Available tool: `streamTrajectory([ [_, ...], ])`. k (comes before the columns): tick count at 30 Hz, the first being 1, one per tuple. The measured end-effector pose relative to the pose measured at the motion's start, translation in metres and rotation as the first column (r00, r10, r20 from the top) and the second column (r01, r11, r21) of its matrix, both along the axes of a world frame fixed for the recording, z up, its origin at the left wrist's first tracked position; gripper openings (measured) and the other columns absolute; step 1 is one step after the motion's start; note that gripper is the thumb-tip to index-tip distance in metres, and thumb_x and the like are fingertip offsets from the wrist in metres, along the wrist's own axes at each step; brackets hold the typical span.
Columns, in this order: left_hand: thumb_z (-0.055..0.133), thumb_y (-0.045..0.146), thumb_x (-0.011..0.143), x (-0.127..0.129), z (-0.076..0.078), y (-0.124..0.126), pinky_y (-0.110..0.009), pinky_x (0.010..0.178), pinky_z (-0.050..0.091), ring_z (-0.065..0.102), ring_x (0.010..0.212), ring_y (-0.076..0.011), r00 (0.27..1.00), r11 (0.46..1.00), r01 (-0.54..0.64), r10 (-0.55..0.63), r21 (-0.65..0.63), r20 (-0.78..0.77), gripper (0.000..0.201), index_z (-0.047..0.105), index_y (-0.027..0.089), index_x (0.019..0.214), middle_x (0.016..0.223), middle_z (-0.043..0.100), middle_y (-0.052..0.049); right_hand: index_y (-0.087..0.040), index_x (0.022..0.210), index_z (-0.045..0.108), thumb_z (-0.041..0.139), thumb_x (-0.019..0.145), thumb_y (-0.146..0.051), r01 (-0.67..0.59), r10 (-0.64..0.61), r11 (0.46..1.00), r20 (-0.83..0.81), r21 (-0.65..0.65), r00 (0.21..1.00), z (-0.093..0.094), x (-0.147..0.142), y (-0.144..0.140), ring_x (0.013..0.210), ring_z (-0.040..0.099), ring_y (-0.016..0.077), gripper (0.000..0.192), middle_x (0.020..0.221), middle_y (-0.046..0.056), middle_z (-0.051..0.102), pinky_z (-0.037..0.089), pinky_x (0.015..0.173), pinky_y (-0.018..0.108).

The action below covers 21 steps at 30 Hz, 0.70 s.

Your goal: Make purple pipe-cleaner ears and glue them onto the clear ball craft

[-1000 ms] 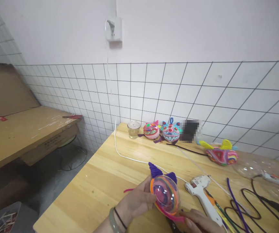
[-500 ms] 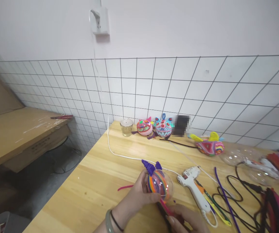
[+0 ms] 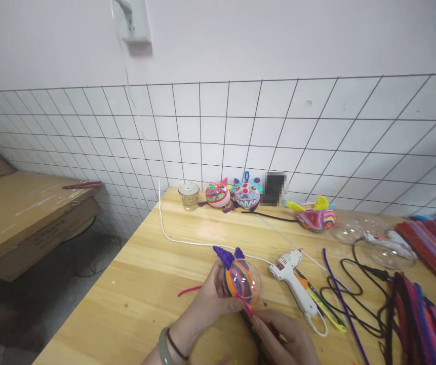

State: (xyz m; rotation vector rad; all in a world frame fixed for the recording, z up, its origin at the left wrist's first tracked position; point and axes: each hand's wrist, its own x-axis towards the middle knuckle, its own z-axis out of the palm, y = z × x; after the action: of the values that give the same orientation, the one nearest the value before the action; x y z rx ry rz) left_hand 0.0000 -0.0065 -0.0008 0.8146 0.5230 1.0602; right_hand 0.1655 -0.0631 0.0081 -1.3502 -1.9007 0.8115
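Note:
A clear plastic ball (image 3: 253, 279) is partly covered in rainbow pipe cleaner stripes and has two dark purple pipe cleaner horns (image 3: 224, 257) on top. My left hand (image 3: 220, 296) is closed round its left side, thumb along the bottom. In my right hand (image 3: 278, 334), fingertips pinch a pink pipe cleaner (image 3: 245, 304), which runs up to the lower edge of the ball. Another pink length (image 3: 189, 290) pokes out left of my left hand; whether it is the same piece is hidden. Below the ball, something dark lies partly behind my right hand.
A white glue gun (image 3: 295, 286) lies right of the ball, its cord near my right hand. Farther right are a purple pipe cleaner (image 3: 341, 299), black cable, clear balls (image 3: 349, 232) and pipe cleaner bundles (image 3: 430, 258). Decorated balls (image 3: 247, 194) and a glass (image 3: 189, 196) stand along the wall.
The view has shifted, so the table things appear farther left. My right fingers have moved up closer to the ball along the pink pipe cleaner. My left hand keeps its hold.

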Motion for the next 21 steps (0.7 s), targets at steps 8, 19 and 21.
streamTrajectory([
  [8, 0.088, 0.02, 0.049, 0.0014, 0.0, 0.0011, -0.03, 0.085, 0.046, 0.06, 0.101, -0.0214, 1.0, 1.0, -0.012, 0.012, -0.028, -0.007, 0.068, 0.055, 0.021, 0.109, 0.111, 0.066, -0.008, -0.018, 0.076, 0.071, 0.04, 0.093, -0.041, 0.018, -0.017, 1.0, -0.031, 0.009, 0.999, 0.001, -0.004, 0.0001, 0.058, 0.066, 0.0178, 0.042, 0.064, 0.002, 0.071, 0.051, 0.054, 0.02],
  [19, 0.086, 0.022, 0.054, -0.0006, -0.0072, 0.0035, -0.029, 0.086, 0.046, 0.06, 0.102, -0.0206, 0.999, 0.999, -0.045, 0.045, 0.012, -0.026, 0.064, 0.059, 0.023, 0.112, 0.111, 0.066, -0.007, -0.018, 0.081, 0.071, 0.041, 0.093, -0.038, -0.035, 0.024, 0.995, -0.118, -0.097, 0.993, 0.0021, -0.0058, 0.0008, 0.063, 0.067, 0.0174, 0.038, 0.067, 0.002, 0.071, 0.05, 0.055, 0.018],
  [21, 0.087, 0.025, 0.052, -0.0011, -0.0053, 0.0054, -0.03, 0.086, 0.046, 0.06, 0.102, -0.0213, 0.996, 0.996, -0.088, 0.089, 0.021, -0.015, 0.065, 0.059, 0.023, 0.112, 0.112, 0.066, -0.007, -0.018, 0.078, 0.07, 0.041, 0.093, -0.039, 0.035, -0.043, 0.996, -0.11, -0.079, 0.993, 0.0029, -0.0024, 0.0019, 0.06, 0.065, 0.0166, 0.038, 0.063, 0.002, 0.069, 0.049, 0.054, 0.018],
])
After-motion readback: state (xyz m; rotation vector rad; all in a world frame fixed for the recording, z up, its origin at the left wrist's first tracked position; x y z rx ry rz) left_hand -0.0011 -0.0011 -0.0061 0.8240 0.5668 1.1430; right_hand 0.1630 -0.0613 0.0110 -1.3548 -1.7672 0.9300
